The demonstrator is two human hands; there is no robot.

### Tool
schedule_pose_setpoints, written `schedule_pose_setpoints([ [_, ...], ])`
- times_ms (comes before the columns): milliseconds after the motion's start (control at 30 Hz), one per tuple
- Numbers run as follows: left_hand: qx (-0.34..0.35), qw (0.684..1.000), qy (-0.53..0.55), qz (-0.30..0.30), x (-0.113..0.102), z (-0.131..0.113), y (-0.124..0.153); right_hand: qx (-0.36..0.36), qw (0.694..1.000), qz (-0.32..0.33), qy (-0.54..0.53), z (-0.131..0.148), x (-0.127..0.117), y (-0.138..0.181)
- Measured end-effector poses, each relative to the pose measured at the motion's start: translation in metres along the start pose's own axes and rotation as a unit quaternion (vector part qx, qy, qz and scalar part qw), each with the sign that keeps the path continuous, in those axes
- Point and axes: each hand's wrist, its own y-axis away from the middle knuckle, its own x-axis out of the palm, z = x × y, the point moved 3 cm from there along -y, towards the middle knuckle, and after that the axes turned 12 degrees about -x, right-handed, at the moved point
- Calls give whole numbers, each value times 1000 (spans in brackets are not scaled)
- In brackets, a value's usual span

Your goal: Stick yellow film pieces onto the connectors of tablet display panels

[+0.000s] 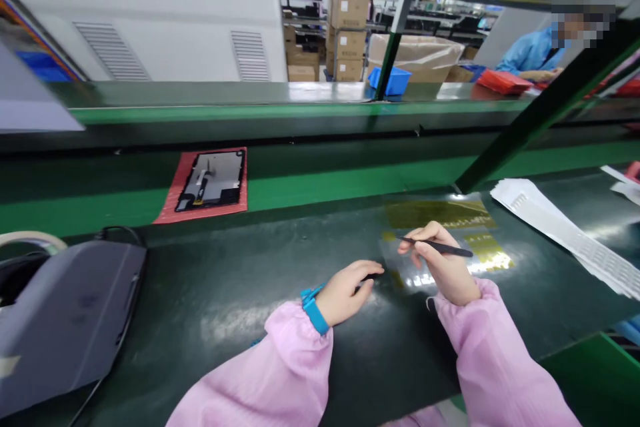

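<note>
The right hand [443, 267], fingers closed, pinches tweezers [455, 251] above the clear sheet [417, 281], which lies with yellow film [420, 213] on the bench [240, 267]. The left hand [346, 293], half curled, seems empty. It looks like tweezer work at this sheet; the next move calls for light, steady tips.

A grey machine [75, 320] with a cord stands at the left of the bench [200, 260], and a fanned stack of white sheets [560, 227] lies at its right. Farther back, a black-framed panel [227, 173] rests on a red sheet [180, 177]. Beyond are stacked cardboard boxes [349, 43], a blue plastic bin [396, 81], a plastic-lined carton [425, 53] and a co-worker [530, 50] in blue near red packets [503, 82].
</note>
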Motion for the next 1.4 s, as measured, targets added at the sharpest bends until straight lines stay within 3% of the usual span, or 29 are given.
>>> schedule_pose_setpoints([
  [200,-117,979,154,-61,-41,23,33,-53,997,58,-22,4,43,-22],
  [367,-170,950,245,-94,-63,38,58,-42,993,84,-67,-8,67,-13],
  [667,-202,866,455,-43,-50,33,62,59,981,159,-93,-35,107,27],
  [900,-235,825,506,-92,-52,39,61,85,977,167,-103,-43,106,29],
  [1000,-242,827,496,-111,-57,40,62,95,974,181,-101,-44,107,30],
  [1400,-234,898,341,-154,-69,45,61,98,970,197,-100,-51,107,30],
])
